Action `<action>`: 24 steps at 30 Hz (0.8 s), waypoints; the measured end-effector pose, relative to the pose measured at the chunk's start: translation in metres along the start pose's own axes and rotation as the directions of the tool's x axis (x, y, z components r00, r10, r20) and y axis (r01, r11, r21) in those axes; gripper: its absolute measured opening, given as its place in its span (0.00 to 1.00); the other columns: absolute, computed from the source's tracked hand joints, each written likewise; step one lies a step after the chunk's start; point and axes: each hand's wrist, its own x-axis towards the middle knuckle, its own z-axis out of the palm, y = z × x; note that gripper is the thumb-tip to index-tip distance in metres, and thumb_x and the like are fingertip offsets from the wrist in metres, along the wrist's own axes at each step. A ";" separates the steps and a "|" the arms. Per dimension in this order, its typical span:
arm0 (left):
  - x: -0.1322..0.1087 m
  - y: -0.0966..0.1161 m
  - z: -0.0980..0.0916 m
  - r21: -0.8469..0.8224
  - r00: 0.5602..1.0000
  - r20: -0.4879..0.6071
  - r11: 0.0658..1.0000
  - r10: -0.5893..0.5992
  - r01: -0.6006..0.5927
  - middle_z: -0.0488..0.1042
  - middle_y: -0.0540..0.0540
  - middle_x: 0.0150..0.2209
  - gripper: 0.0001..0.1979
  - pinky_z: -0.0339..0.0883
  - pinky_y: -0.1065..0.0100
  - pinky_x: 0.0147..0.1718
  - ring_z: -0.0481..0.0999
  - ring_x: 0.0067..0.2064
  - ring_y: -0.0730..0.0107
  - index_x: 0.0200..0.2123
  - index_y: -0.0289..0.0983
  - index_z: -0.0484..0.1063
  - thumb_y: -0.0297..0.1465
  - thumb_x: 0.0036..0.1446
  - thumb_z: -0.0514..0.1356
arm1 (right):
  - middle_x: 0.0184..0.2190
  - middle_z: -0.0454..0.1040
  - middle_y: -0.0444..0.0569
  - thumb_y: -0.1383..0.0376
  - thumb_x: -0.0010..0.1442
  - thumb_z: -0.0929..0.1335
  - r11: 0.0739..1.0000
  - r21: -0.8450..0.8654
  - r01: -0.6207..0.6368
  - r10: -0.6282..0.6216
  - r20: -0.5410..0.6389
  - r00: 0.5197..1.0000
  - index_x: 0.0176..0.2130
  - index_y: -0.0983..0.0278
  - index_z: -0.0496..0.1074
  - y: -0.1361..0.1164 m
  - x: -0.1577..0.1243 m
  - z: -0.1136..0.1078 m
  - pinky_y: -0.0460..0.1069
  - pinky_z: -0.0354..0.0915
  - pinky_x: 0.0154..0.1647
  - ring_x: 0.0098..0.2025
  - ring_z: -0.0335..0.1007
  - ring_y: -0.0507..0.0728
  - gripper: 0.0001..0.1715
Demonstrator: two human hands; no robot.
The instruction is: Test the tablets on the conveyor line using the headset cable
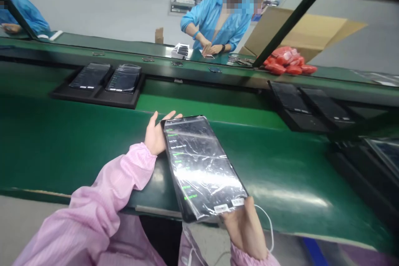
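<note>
Right hand [245, 226] clamped on near edge of film-covered tablet [202, 162]; left hand [155, 136], fingers spread, placed at far left corner, partly hidden; green bench [280, 166] seen beneath.

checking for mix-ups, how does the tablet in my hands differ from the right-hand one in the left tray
Your right hand grips the held tablet; the tray tablet lies in the black tray. The held tablet's far end leans left in view; the tray tablet's leans right. The held tablet, being nearer, looks larger than the tray tablet. Both are dark, with two white labels at the near end.
</note>
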 end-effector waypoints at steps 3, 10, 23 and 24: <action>0.019 0.003 -0.017 0.075 0.999 -0.019 0.997 0.029 -0.027 0.73 0.39 0.57 0.33 0.68 0.50 0.56 0.75 0.57 0.51 0.54 0.35 0.68 0.56 0.63 0.45 | 0.37 0.81 0.56 0.43 0.53 0.72 0.999 -0.032 -0.012 0.012 0.017 1.000 0.44 0.61 0.79 -0.002 0.018 0.001 0.60 0.77 0.41 0.35 0.79 0.63 0.29; 0.064 0.033 -0.064 0.249 0.962 -0.097 0.942 0.256 -0.225 0.73 0.40 0.53 0.21 0.72 0.52 0.49 0.76 0.50 0.59 0.54 0.35 0.69 0.43 0.66 0.57 | 0.39 0.81 0.53 0.45 0.49 0.75 0.999 -0.029 0.021 -0.020 0.019 1.000 0.41 0.61 0.78 -0.012 0.105 0.012 0.52 0.77 0.35 0.37 0.79 0.60 0.27; 0.070 0.119 -0.173 0.905 0.533 -0.033 0.251 0.846 -0.343 0.78 0.44 0.37 0.12 0.71 0.59 0.46 0.78 0.39 0.63 0.38 0.36 0.73 0.38 0.58 0.58 | 0.38 0.78 0.52 0.45 0.64 0.65 0.942 -0.105 0.320 -0.333 -0.141 0.932 0.38 0.64 0.71 -0.039 0.311 0.098 0.51 0.75 0.41 0.39 0.78 0.55 0.24; 0.069 0.125 -0.177 0.936 0.521 0.012 0.174 0.854 -0.306 0.78 0.43 0.38 0.11 0.70 0.58 0.49 0.78 0.42 0.61 0.37 0.37 0.74 0.38 0.57 0.59 | 0.38 0.78 0.53 0.44 0.62 0.65 0.934 -0.144 0.328 -0.348 -0.154 0.925 0.38 0.65 0.70 -0.034 0.317 0.095 0.54 0.75 0.40 0.38 0.79 0.57 0.26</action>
